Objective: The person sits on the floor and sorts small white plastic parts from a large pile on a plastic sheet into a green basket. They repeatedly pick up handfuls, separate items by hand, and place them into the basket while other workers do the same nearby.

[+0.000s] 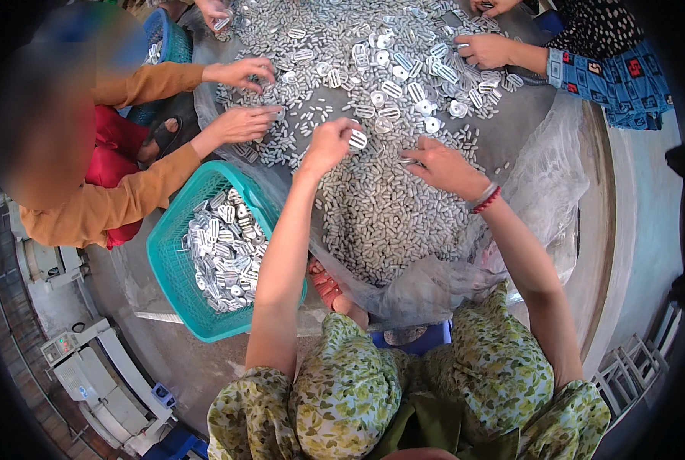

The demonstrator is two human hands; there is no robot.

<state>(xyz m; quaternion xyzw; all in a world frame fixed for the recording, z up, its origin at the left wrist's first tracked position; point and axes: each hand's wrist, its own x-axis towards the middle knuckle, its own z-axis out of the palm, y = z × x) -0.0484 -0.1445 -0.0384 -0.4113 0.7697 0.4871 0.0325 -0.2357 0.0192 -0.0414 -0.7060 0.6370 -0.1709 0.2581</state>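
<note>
My left hand (332, 148) pinches a pale oval piece with dark slots (358, 139) between thumb and fingers, just above the heap. To its right, my right hand (446, 169) has its thumb and fingers closed together low over the heap; a thin pale edge shows at the fingertips, too small to name. Beneath both hands spreads a heap of small grey capsule-shaped pieces (392, 222). Larger slotted ovals and round discs with a centre hole (432, 124) lie among them, mostly beyond my hands.
A teal plastic basket (158, 253) holding many slotted pieces (224, 249) stands left of my left forearm. Crumpled clear sheeting (427, 287) edges the heap. A co-worker's hands (243, 123) work at the left; another's hand (489, 50) reaches in far right. Grey scales (101, 379) stand lower left.
</note>
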